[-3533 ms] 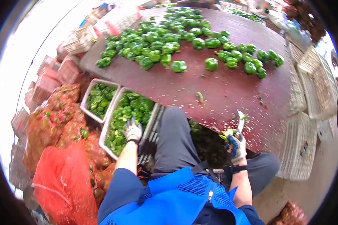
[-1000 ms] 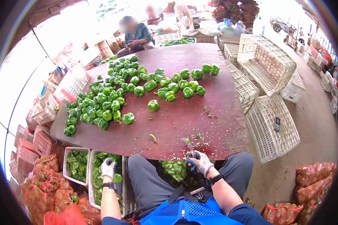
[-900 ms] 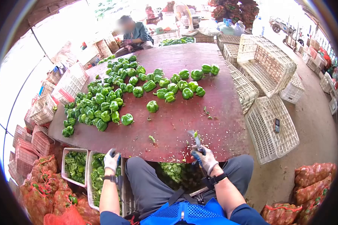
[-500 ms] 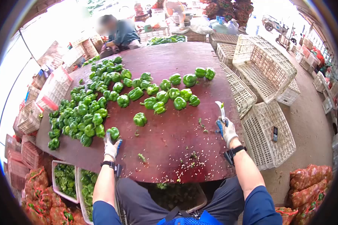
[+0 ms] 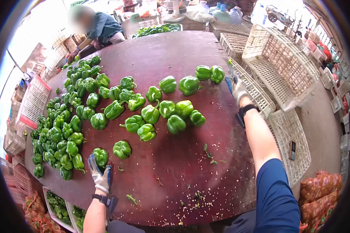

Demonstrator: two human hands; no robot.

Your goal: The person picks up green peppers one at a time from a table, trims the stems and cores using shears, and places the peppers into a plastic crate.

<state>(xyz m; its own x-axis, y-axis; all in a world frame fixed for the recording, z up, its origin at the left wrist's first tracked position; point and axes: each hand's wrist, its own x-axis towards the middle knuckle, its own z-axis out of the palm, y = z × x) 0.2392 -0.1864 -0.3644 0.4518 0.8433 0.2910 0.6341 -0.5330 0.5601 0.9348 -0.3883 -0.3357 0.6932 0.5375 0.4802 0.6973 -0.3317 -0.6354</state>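
My left hand (image 5: 100,176), in a white and blue work glove, is open with fingers spread against the near side of a green bell pepper (image 5: 100,156). Another bell pepper (image 5: 122,149) lies just to its right. My right hand (image 5: 239,90), gloved alike, is closed around a small knife (image 5: 231,69) at the table's right edge. The blade points away from me, with a green bit near its tip. Close to that hand lie two bell peppers, the nearer one (image 5: 217,74) at the row's end. A large heap of bell peppers (image 5: 60,132) covers the left side.
The dark red table (image 5: 163,50) carries scattered seeds and stem scraps (image 5: 198,196) near me. Plastic crates (image 5: 287,66) stand along the right, one with a phone (image 5: 292,150) on it. A co-worker (image 5: 105,29) sits at the far left corner. Net sacks (image 5: 321,198) lie lower right.
My right hand has reached forward with the knife, along the table's right edge. The left hand stays by the same pepper, its fingers spread. The view has shifted, and the co-worker leans with an arm down.
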